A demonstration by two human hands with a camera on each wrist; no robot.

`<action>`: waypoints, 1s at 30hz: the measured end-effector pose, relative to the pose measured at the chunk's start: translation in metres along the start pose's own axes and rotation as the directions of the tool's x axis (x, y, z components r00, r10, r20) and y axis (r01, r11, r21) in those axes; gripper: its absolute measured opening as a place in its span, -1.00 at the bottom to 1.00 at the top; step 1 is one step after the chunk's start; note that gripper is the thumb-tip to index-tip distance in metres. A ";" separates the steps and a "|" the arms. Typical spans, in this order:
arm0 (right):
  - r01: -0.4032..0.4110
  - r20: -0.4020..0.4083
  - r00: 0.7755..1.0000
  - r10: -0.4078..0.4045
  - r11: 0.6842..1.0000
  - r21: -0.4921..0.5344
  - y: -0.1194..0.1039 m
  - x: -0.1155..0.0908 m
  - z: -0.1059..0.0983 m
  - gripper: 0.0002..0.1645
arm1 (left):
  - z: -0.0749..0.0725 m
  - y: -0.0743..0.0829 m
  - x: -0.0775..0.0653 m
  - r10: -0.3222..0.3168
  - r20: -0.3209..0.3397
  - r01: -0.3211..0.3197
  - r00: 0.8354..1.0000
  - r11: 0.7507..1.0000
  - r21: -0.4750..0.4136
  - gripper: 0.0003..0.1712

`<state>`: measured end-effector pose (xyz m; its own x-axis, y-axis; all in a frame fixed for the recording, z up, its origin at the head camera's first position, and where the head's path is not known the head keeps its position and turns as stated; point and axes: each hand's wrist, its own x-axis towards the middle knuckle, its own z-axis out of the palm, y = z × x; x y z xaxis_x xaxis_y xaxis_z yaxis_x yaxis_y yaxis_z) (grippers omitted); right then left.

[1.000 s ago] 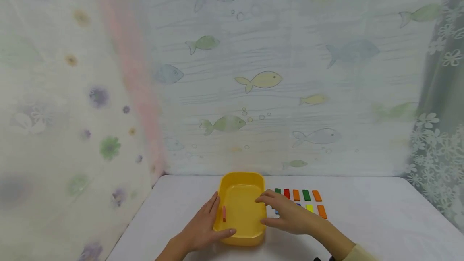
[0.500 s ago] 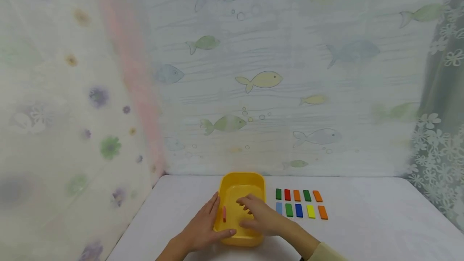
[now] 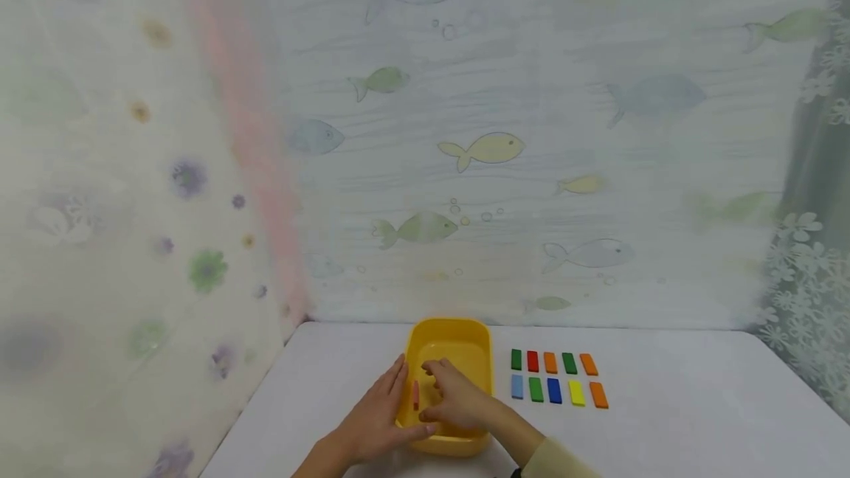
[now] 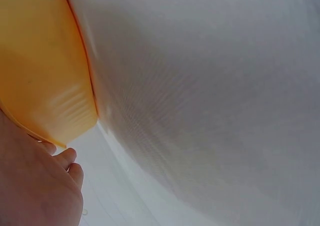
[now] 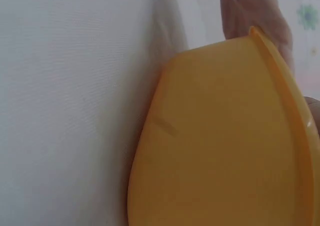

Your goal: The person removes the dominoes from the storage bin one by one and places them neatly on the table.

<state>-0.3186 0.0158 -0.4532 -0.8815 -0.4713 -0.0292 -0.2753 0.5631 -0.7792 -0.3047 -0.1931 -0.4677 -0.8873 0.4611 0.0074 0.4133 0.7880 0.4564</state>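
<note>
A yellow plastic tray (image 3: 468, 349) stands on the white table. Inside it, near the left wall, a small pinkish-red block (image 3: 415, 395) stands on its narrow side. My left hand (image 3: 377, 419) rests along the tray's left rim with straight fingers, its thumb over the near end; the left wrist view shows its fingers (image 4: 65, 158) against the tray's outside. Over the tray's inside is my right hand (image 3: 458, 398), thumb and index finger apart, just right of the block with a gap between. The right wrist view is mostly filled by the tray's outer wall (image 5: 220, 131).
Right of the tray lie two rows of flat coloured blocks, among them a red block (image 3: 533, 361), a dark blue block (image 3: 554, 391) and a yellow block (image 3: 576, 393). A fish-printed curtain (image 3: 491, 242) hangs behind the table.
My right hand has moved left, from the tray's right rim across its inside to close beside the pinkish-red block. The left hand stays on the rim.
</note>
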 end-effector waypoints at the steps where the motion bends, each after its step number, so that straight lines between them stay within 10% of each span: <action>1: 0.001 0.002 1.000 -0.001 1.000 -0.004 0.002 0.002 0.001 -0.17 | 0.000 0.001 0.000 0.005 0.000 -0.005 1.000 1.000 0.003 0.33; 30: 0.027 -0.074 0.997 -0.033 0.996 -0.083 0.011 0.029 0.018 -0.63 | 0.000 0.003 0.002 -0.020 0.006 0.020 1.000 1.000 -0.004 0.35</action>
<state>-0.3402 -0.0042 -0.4741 -0.8978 -0.4384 0.0426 -0.3298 0.6050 -0.7247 -0.3051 -0.1903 -0.4668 -0.8941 0.4479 -0.0075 0.3946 0.7953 0.4603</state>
